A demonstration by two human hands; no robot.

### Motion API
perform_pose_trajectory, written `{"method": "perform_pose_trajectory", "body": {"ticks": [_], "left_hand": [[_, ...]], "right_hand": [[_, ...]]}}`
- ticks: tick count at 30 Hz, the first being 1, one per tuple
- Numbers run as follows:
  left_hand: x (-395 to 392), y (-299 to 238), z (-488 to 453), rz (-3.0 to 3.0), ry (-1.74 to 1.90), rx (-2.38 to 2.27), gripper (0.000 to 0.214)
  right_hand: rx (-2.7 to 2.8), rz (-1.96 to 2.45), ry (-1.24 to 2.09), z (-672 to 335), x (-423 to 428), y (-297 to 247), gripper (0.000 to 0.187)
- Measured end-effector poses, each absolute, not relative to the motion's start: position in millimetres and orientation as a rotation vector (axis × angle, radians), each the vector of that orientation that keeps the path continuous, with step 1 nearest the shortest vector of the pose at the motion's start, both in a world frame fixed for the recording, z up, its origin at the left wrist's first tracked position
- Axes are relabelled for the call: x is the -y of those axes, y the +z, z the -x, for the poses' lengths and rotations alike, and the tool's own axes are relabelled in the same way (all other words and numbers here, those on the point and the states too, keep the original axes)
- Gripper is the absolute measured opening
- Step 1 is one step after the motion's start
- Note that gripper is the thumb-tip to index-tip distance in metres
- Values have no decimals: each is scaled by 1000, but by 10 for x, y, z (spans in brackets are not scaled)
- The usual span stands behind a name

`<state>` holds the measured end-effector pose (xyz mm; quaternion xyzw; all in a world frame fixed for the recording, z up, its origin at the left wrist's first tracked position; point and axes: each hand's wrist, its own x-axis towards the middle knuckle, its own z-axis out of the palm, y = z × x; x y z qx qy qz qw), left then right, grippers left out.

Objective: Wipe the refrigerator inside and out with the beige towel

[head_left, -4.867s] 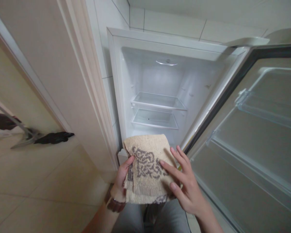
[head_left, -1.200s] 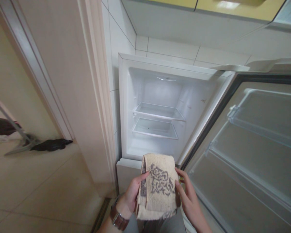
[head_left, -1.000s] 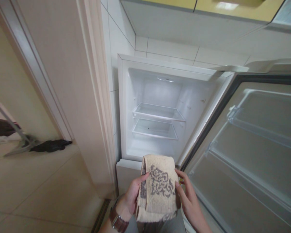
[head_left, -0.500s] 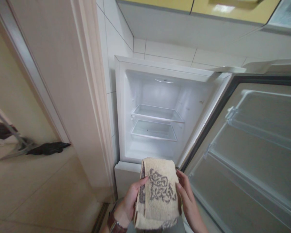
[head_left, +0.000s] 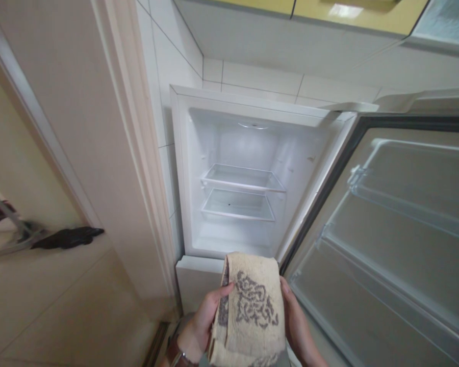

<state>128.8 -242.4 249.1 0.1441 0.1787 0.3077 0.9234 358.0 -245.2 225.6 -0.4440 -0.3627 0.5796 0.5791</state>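
Observation:
A folded beige towel (head_left: 254, 306) with a dark scroll pattern is held up between both hands, low in the view. My left hand (head_left: 208, 313) is closed on its left edge, thumb on top and the other fingers hidden beneath. At the right edge, my right hand (head_left: 296, 321) grips the towel, its fingertips mostly out of sight behind it. Just beyond the towel stands a white fridge (head_left: 179, 168) with its compartment uncovered. Two clear shelves, an upper shelf (head_left: 243, 178) and a lower shelf (head_left: 237, 205), sit inside.
The fridge door (head_left: 413, 214) is swung out to the right, with clear door racks (head_left: 405, 199). A wooden door frame (head_left: 130, 127) rises at the left. A dustpan (head_left: 17, 242) and a black bag (head_left: 67, 238) lie on the floor. Yellow cabinets (head_left: 340, 12) hang above.
The view has shifted slightly to the right. My right hand's fingers have slid behind the towel's edge, where its thumb and fingers showed before. The towel stays in both hands.

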Motion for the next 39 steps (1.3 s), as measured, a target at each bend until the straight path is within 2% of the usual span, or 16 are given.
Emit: {"method": "perform_pose_trajectory", "body": {"ticks": [4, 15, 24, 32, 39], "left_hand": [[2419, 2473, -1300, -322, 609, -332, 64], [2441, 2465, -1322, -284, 621, -387, 55], [2470, 2476, -1322, -269, 642, -401, 57], [2474, 2442, -1304, -294, 627, -356, 64], [2473, 2389, -1312, -293, 646, -367, 64]], "right_hand": [[854, 1000, 1358, -3580, 2459, 2250, 59], [796, 1060, 1354, -3548, 2484, 2307, 67], [533, 935, 1684, -3411, 2626, 2598, 74], [584, 969, 1633, -3416, 2618, 2599, 66], [595, 985, 1617, -3427, 2624, 2582, 68]]}}
